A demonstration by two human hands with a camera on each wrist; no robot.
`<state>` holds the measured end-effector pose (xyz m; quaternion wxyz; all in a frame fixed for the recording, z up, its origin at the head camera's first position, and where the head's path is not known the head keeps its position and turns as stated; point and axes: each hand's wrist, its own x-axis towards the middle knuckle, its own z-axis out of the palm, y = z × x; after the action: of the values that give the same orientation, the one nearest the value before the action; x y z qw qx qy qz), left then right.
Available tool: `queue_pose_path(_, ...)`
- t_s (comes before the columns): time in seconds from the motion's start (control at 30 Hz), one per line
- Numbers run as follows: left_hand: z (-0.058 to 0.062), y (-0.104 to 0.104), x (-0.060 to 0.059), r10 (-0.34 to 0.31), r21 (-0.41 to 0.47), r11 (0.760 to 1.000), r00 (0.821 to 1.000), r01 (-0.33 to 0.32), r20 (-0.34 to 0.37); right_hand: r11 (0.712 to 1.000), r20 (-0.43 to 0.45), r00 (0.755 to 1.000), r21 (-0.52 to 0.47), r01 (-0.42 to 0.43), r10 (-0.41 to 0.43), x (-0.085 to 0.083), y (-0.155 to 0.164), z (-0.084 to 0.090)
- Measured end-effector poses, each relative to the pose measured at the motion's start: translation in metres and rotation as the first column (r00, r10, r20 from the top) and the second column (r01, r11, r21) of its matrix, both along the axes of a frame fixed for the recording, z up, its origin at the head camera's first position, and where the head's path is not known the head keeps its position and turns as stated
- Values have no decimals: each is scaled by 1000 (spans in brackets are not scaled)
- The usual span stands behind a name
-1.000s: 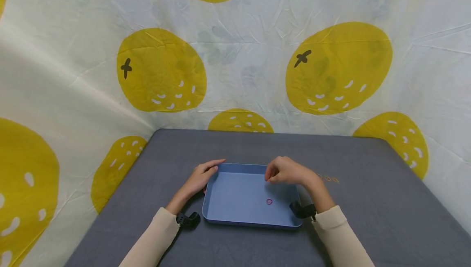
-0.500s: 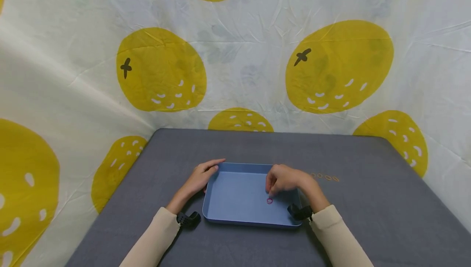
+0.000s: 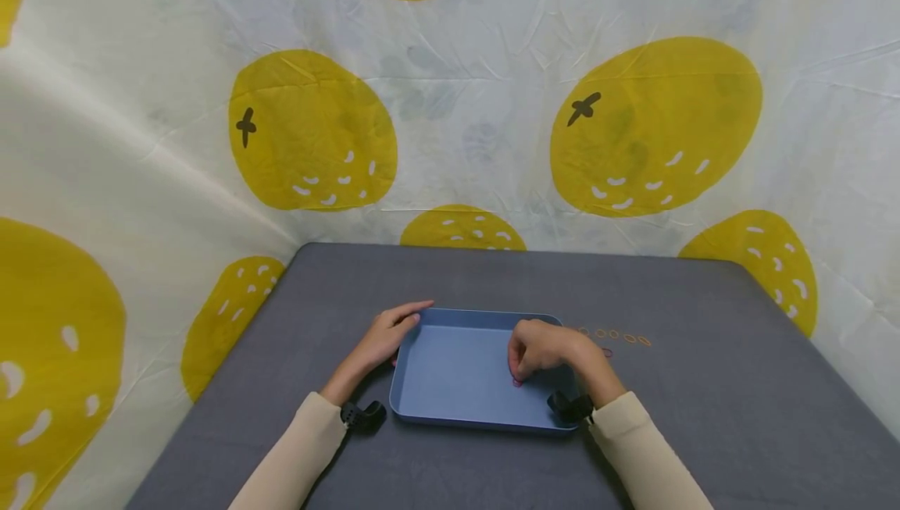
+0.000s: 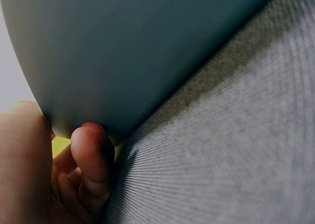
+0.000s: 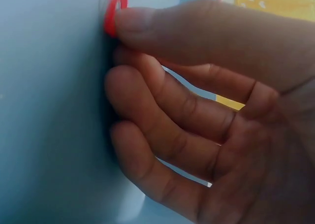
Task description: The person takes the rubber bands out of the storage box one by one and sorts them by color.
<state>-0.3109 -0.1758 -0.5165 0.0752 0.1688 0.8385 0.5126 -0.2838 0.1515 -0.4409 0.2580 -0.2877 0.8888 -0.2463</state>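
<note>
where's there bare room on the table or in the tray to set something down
Free: the shallow blue plastic tray floor left of the right hand; the grey cloth table in front and far right. Crowded: the small red ring under the fingertips, the row of small orange rings, the left hand.

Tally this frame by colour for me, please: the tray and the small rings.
Blue tray: 1
Red rings: 2, the red ring in the tray touched by the right hand, and the red ring on the cloth
Orange rings: 5, in a row on the cloth, though very small
Total: 8
</note>
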Motion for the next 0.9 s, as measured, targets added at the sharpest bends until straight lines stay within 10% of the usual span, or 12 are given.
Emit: queue_pose_path(0.9,-3,1,-1,4,-10,1000,1000,-4,-11,1000,-51,998,8,29,-28,1,3,0)
